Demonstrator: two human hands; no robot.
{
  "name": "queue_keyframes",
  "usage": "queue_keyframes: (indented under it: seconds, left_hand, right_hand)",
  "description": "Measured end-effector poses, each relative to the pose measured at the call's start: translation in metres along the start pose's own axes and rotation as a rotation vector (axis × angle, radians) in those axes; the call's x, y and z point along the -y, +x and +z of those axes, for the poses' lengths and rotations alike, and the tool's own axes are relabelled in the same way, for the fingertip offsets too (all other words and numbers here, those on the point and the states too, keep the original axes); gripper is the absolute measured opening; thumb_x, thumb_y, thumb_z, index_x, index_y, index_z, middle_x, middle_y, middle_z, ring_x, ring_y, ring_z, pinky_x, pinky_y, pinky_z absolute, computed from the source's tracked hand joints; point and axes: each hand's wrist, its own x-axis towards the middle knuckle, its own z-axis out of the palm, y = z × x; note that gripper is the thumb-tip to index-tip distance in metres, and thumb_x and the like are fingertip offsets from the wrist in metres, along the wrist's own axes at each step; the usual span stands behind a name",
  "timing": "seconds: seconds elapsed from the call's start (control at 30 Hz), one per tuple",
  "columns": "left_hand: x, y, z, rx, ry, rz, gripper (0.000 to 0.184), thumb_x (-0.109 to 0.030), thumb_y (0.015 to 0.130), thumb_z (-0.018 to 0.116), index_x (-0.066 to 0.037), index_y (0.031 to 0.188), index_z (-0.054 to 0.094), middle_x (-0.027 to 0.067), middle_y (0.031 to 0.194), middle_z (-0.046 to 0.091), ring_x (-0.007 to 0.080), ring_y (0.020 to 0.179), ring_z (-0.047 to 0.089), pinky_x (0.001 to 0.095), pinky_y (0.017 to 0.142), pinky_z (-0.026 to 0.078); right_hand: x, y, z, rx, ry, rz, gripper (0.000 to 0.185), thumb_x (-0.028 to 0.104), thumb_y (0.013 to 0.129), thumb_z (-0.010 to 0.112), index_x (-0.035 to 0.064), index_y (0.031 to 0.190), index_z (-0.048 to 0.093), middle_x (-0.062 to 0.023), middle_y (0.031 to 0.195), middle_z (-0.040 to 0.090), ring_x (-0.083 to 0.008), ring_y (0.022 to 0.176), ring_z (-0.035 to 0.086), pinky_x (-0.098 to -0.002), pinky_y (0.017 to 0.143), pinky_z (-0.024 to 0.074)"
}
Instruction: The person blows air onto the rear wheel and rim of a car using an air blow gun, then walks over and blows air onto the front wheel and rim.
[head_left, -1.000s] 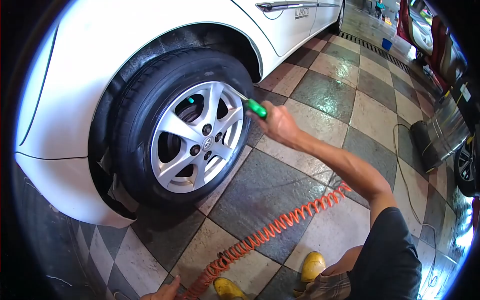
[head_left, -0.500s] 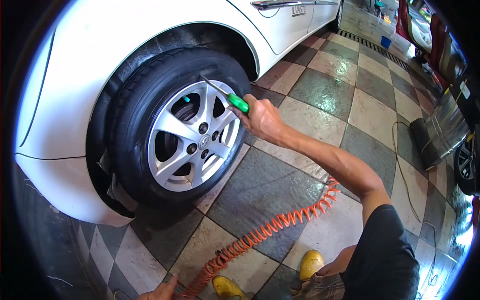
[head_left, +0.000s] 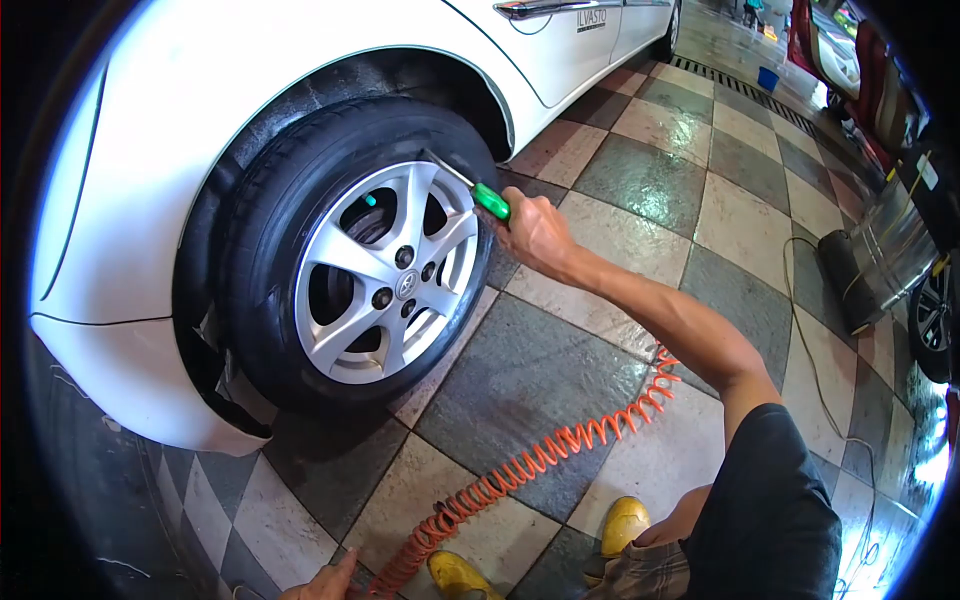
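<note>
My right hand (head_left: 540,232) is closed around the green handle of a screwdriver (head_left: 490,200). The thin metal shaft points up and left, its tip at the black tyre (head_left: 265,250) sidewall, close to the upper edge of the silver wheel rim (head_left: 370,262). A small turquoise piece shows between two spokes. Only part of my left hand (head_left: 328,580) shows at the bottom edge, beside the lower end of an orange coiled hose (head_left: 535,465). The frame cuts off most of its fingers, so any grip is hidden.
The white car body (head_left: 130,250) arches over the wheel. Checkered floor tiles (head_left: 530,370) lie under the coiled hose and my yellow boots (head_left: 625,525). At the right stand a metal cylinder (head_left: 885,250) and a thin cable (head_left: 815,390). A blue bucket (head_left: 767,79) is farther back.
My right hand has moved slightly right with the screwdriver, and its tip has shifted right along the tyre beside the rim. The left hand and hose look almost the same.
</note>
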Motion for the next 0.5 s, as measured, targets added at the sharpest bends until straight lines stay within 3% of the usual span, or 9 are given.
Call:
queue_keyframes:
  seconds: [0.1,0.27,0.33,0.4,0.5]
  left_hand:
    - [-0.005,0.001,-0.003,-0.086,0.044,0.118,0.061,-0.013,0.084,0.075,-0.011,0.139,0.049,0.0185,0.104,0.065,0.0315,0.086,0.062,0.0361,0.079,0.052]
    - [-0.010,0.002,-0.007,-0.055,0.055,0.068,0.060,-0.017,0.084,0.075,-0.010,0.138,0.050,0.0181,0.102,0.065,0.0325,0.084,0.063,0.0370,0.076,0.051]
    - [-0.012,-0.002,-0.009,-0.089,0.061,0.090,0.059,-0.017,0.085,0.075,-0.010,0.137,0.050,0.0178,0.102,0.065,0.0328,0.084,0.063,0.0369,0.075,0.051]
    - [-0.017,-0.003,-0.013,0.017,0.058,-0.039,0.059,-0.019,0.084,0.075,-0.010,0.137,0.050,0.0178,0.103,0.065,0.0329,0.084,0.063,0.0369,0.075,0.052]
    - [-0.013,-0.003,-0.010,-0.040,0.056,0.048,0.058,-0.020,0.084,0.076,-0.009,0.136,0.051,0.0175,0.105,0.065,0.0338,0.086,0.064,0.0378,0.075,0.052]
  right_hand:
    - [0.014,0.002,0.001,0.036,0.070,-0.073,0.038,0.033,0.091,0.065,-0.0041,0.086,0.057,-0.0251,0.061,0.061,-0.0452,0.057,0.064,-0.0510,0.051,0.0523]
    - [0.030,0.000,0.006,-0.012,0.083,-0.238,0.032,0.026,0.089,0.068,-0.0040,0.090,0.056,-0.0242,0.061,0.062,-0.0430,0.056,0.065,-0.0494,0.052,0.0534]
    - [0.028,0.002,0.005,-0.052,0.110,-0.158,0.033,0.027,0.090,0.068,-0.0027,0.086,0.056,-0.0230,0.058,0.059,-0.0407,0.053,0.064,-0.0473,0.049,0.0512]
    - [0.026,0.004,0.009,-0.070,0.140,-0.055,0.034,0.028,0.090,0.070,-0.0018,0.080,0.056,-0.0221,0.053,0.056,-0.0394,0.049,0.062,-0.0455,0.046,0.0487]
    - [0.037,-0.003,0.018,-0.064,0.172,-0.184,0.034,0.028,0.090,0.069,-0.0027,0.083,0.057,-0.0220,0.052,0.055,-0.0397,0.050,0.062,-0.0459,0.047,0.0492]
